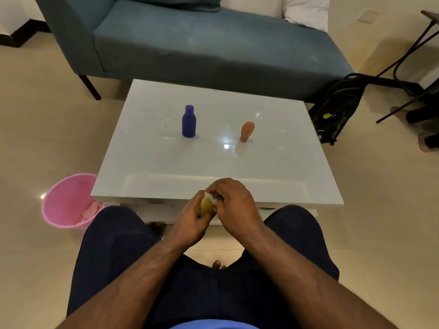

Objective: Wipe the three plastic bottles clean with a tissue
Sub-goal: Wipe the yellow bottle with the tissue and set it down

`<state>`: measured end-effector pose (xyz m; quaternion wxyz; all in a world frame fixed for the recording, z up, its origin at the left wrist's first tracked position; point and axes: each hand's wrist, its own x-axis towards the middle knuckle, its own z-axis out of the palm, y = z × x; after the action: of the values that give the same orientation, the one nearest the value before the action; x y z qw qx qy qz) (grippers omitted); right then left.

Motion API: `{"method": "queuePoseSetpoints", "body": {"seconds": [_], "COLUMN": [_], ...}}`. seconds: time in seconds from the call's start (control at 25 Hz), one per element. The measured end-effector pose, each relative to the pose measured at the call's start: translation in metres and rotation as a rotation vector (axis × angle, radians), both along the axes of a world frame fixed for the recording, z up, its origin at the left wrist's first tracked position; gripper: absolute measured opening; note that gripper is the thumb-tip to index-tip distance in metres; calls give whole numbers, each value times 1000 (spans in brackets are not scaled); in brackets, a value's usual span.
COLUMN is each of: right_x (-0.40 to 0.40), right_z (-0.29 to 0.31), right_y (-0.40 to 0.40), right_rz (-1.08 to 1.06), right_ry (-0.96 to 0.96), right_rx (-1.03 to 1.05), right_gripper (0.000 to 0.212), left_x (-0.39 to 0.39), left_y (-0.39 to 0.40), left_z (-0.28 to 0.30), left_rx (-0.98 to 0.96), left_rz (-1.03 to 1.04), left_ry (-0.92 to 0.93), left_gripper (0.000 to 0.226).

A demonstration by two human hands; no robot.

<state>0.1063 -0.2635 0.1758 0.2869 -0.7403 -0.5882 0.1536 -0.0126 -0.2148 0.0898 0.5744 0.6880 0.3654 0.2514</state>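
Yellow bottle (206, 204): gripped by left hand (190, 222) over table (166, 162) near edge, steadied for wiping | right hand (234, 203): pinches tissue (210, 197) against it | blue bottle (189, 121), orange bottle (247, 131): upright mid-table, awaiting

— How's your light?
— Warm and dimmish; a ceiling lamp glares off your glossy white table (273, 162) (bright spot mid-top); soft shadows; edges bow from the wide lens; your hands look slightly soft.
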Motion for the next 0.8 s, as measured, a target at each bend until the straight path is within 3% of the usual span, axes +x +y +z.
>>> {"method": "queuePoseSetpoints", "body": {"seconds": [0.08,0.24,0.44,0.6,0.8], "right_x": [3,24,16,36,15], "right_z": [-4,-5,-3,-18,-25], "right_y": [0,13,12,23,15], "right_rz": [51,-74,93,-53,-21], "right_ry": [-21,63,-43,29,58], "right_rx": [21,-50,61,-25,119], "right_gripper": [25,26,23,26,26], "left_x": [1,8,11,12,9], "left_y": [2,4,7,6,9], "left_z": [-2,-1,-1,-1,-5], "left_rx": [-25,-68,-119,-112,-167], "left_rz": [-6,5,39,12,29], "left_ry": [0,66,73,106,81], "left_gripper": [29,25,31,32,29]}}
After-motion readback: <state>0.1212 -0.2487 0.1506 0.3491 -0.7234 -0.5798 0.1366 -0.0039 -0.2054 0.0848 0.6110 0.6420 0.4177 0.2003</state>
